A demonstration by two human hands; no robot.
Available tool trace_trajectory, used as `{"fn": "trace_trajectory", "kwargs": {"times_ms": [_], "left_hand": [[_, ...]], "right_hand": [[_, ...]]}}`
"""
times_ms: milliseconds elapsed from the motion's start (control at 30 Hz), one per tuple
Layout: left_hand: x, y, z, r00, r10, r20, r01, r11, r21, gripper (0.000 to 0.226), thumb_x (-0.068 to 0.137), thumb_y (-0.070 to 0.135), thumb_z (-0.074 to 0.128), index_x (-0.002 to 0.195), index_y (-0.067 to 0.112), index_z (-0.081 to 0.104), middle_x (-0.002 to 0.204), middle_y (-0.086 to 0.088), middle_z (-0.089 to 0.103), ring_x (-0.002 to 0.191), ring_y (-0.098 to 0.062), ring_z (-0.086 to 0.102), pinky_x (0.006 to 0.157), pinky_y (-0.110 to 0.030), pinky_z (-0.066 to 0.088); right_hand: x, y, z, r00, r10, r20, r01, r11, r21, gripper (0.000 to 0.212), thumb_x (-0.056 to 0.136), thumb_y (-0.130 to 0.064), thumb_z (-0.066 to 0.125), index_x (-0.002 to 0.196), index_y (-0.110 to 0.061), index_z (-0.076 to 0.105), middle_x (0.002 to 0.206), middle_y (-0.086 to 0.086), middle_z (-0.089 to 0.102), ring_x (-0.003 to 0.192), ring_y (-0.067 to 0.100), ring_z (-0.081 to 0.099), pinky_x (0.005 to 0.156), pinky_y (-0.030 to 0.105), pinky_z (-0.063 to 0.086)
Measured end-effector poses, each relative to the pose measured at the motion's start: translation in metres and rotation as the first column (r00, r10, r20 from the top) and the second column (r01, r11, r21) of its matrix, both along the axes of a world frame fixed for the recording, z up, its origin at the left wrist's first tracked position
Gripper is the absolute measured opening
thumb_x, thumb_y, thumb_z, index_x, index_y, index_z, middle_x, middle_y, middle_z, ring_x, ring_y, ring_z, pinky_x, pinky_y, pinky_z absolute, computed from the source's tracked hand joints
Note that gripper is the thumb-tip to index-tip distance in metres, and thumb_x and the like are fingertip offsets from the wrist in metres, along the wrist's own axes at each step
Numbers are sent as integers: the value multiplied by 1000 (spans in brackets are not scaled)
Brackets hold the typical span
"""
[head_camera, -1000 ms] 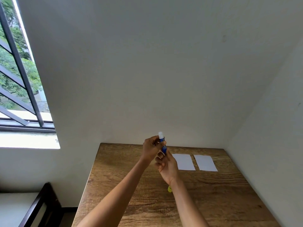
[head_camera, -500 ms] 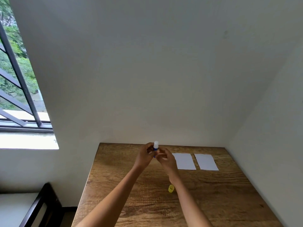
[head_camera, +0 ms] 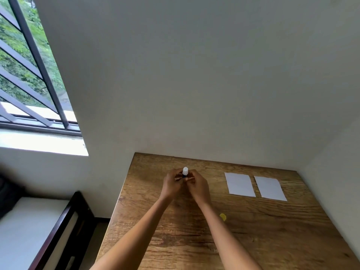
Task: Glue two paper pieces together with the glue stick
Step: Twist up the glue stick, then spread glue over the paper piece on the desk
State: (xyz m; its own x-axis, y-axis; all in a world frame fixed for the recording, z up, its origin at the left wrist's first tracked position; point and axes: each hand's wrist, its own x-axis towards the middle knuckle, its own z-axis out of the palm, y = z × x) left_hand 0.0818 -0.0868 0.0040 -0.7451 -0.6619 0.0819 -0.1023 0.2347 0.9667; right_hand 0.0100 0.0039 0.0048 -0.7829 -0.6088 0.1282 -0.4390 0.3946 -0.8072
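Observation:
A blue glue stick (head_camera: 185,171) with its white glue tip showing stands upright between my two hands over the wooden table (head_camera: 253,230). My left hand (head_camera: 172,185) and my right hand (head_camera: 197,186) both grip its lower body, which they mostly hide. Its yellow cap (head_camera: 223,217) lies on the table beside my right forearm. Two white paper pieces lie flat side by side at the far right: the left paper (head_camera: 240,184) and the right paper (head_camera: 270,188), apart from my hands.
The table sits in a corner, with a white wall behind it and another along its right edge. To the left, below a barred window (head_camera: 29,75), stands a dark-framed bed (head_camera: 39,230) next to the table's left edge.
My hands have lowered the glue stick from in front of the wall to just above the table. The view has swung left, so the papers now sit further right.

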Motion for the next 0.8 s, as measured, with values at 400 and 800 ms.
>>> {"fn": "trace_trajectory", "kwargs": {"times_ms": [400,800], "left_hand": [[5,8,-8,992,123,32,-123,992,3,42,82,19,66,119,20,45,105,5,55,95,-14,56,78,-30,51],[-66,120,10,957,-247,153,279,926,-252,30,89,8,43,120,11,44,119,-9,50,105,-20,48,85,-29,43]], "right_hand": [[-6,8,-3,998,2,64,-2,1000,8,30,87,-8,52,115,-18,55,112,-2,57,100,12,55,80,20,45],[-75,124,8,813,-556,-173,583,777,239,42,86,-14,61,124,-6,46,128,17,47,116,30,45,91,35,43]]}}
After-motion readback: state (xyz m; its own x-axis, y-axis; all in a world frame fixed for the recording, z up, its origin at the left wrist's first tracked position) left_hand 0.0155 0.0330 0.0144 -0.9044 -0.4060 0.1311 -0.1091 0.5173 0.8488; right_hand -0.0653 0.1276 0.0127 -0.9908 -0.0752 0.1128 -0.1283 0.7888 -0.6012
